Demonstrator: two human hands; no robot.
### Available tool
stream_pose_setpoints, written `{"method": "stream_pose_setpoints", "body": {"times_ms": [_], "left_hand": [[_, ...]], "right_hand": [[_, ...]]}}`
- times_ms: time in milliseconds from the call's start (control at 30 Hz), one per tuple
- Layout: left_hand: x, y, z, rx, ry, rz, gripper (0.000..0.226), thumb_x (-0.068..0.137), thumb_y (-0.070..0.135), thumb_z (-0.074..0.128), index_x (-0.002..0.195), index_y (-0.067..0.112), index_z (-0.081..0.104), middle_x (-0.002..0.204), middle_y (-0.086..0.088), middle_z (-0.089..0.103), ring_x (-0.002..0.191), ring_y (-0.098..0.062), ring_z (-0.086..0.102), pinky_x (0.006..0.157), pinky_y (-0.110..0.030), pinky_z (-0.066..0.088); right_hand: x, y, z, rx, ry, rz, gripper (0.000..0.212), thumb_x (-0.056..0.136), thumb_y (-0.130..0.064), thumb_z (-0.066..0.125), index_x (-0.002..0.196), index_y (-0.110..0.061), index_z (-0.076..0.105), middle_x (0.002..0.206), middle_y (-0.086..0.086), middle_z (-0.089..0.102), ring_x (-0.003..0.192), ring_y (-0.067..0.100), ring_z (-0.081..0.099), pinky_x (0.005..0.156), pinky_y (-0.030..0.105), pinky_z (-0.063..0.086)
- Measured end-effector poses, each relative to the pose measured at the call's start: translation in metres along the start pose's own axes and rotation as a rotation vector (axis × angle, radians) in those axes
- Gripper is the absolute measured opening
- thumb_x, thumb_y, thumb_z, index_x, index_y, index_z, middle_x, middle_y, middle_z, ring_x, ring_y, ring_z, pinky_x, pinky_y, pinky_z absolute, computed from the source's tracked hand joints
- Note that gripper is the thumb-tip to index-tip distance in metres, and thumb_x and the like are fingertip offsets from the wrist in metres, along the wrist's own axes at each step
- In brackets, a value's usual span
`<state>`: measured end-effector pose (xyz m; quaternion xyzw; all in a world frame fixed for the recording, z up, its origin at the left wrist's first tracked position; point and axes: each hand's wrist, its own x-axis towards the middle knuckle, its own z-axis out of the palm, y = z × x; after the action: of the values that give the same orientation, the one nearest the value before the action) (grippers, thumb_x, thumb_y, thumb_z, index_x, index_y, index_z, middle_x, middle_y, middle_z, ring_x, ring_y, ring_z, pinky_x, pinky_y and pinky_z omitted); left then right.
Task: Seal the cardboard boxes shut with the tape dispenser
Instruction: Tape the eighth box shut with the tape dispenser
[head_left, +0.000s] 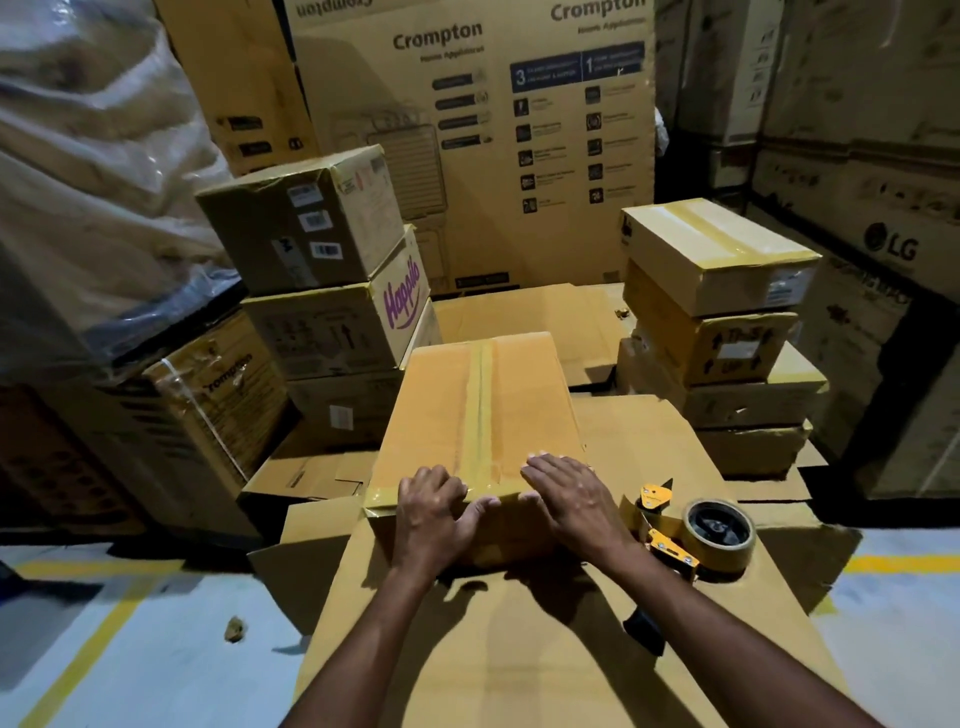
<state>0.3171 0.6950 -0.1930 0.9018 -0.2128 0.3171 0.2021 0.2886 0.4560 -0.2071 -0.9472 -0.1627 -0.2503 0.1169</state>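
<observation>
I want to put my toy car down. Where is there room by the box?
Bare flat cardboard lies on the near side of the taped box. Another patch sits between that box and the right stack, beyond the tape dispenser. Left of the box is crowded with stacked boxes.

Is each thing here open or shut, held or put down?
Front box: shut, taped along its top seam.
Tape dispenser: lying unheld on flat cardboard.
Left hand: pressing the box's near edge.
Right hand: flat on the box top.
Top right box: taped shut.
</observation>
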Motion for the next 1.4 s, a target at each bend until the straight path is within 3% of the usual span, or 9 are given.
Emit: {"method": "stream_pose_setpoints", "body": {"times_ms": [100,167,433,533,700,867,967,1200,1400], "left_hand": [[0.003,0.009,0.009,0.031,0.023,-0.061,0.058,0.084,0.074,0.057,0.074,0.018,0.065,0.078,0.004,0.055,0.076,-0.018,0.049,0.070,-0.037,0.036],[0.005,0.009,0.013,0.025,0.019,-0.063,0.057,0.083,0.073,0.061,0.073,0.018,0.064,0.077,0.005,0.055,0.075,-0.018,0.049,0.069,-0.037,0.037],[-0.002,-0.011,0.008,-0.147,-0.021,0.080,0.025,0.080,0.033,0.086,0.084,0.018,0.066,0.084,0.006,0.056,0.080,-0.015,0.049,0.074,-0.032,0.040],[-0.008,-0.025,0.000,-0.169,-0.093,0.165,0.030,0.078,0.020,0.088,0.103,0.019,0.072,0.097,0.006,0.064,0.089,-0.015,0.056,0.077,-0.038,0.051],[-0.016,-0.069,-0.018,-0.242,-0.004,0.142,0.027,0.091,0.040,0.070,0.105,0.019,0.078,0.108,0.006,0.072,0.104,-0.012,0.063,0.094,-0.034,0.046],[-0.022,-0.118,-0.023,-0.203,0.088,0.074,0.026,0.089,0.043,0.070,0.097,0.021,0.081,0.102,0.005,0.072,0.098,-0.015,0.062,0.086,-0.036,0.044],[-0.023,-0.132,-0.025,-0.223,0.089,0.067,0.027,0.087,0.043,0.072,0.100,0.021,0.082,0.105,0.005,0.073,0.101,-0.017,0.064,0.088,-0.035,0.041],[-0.038,-0.129,-0.033,-0.422,0.125,-0.233,0.055,0.071,0.023,0.093,0.119,0.006,0.073,0.115,0.000,0.066,0.108,-0.009,0.058,0.091,-0.015,0.048],[-0.040,-0.111,-0.033,-0.567,0.180,-0.457,0.038,0.071,0.012,0.092,0.106,0.004,0.078,0.093,0.009,0.068,0.094,0.010,0.062,0.074,-0.001,0.044]], "right_hand": [[0.001,0.000,0.000,0.004,0.021,-0.025,0.046,0.090,-0.030,0.076,0.133,-0.017,0.067,0.136,0.005,0.068,0.129,0.022,0.063,0.106,0.043,0.052],[0.000,0.003,-0.002,0.044,0.012,-0.025,0.051,0.087,-0.025,0.081,0.135,-0.017,0.067,0.139,0.005,0.066,0.132,0.022,0.060,0.109,0.044,0.050],[0.005,-0.012,-0.010,0.114,-0.155,0.122,0.072,0.093,-0.052,0.070,0.155,-0.022,0.046,0.163,-0.002,0.039,0.155,0.015,0.026,0.128,0.031,0.011],[0.016,-0.035,-0.002,0.165,-0.088,0.162,0.062,0.099,-0.057,0.056,0.149,-0.021,0.053,0.158,-0.001,0.046,0.152,0.015,0.034,0.128,0.036,0.021],[0.035,-0.069,0.027,0.125,-0.018,0.039,0.065,0.106,-0.060,0.023,0.140,-0.021,0.063,0.147,0.001,0.060,0.143,0.017,0.048,0.120,0.039,0.038],[0.030,-0.072,0.041,0.064,0.178,-0.089,0.033,0.096,-0.019,0.063,0.128,-0.015,0.073,0.134,0.004,0.070,0.130,0.021,0.062,0.106,0.041,0.052],[0.025,-0.068,0.044,0.060,0.179,-0.106,0.051,0.084,-0.006,0.083,0.133,-0.013,0.070,0.140,0.005,0.066,0.136,0.020,0.056,0.112,0.041,0.046],[0.048,-0.103,0.059,0.010,0.156,0.000,0.052,0.094,-0.055,0.065,0.128,-0.017,0.071,0.137,0.006,0.068,0.133,0.021,0.060,0.111,0.043,0.048],[0.062,-0.121,0.076,0.046,0.193,0.013,0.050,0.098,-0.056,0.052,0.124,-0.020,0.075,0.131,-0.001,0.071,0.129,0.015,0.062,0.108,0.037,0.048]]}}
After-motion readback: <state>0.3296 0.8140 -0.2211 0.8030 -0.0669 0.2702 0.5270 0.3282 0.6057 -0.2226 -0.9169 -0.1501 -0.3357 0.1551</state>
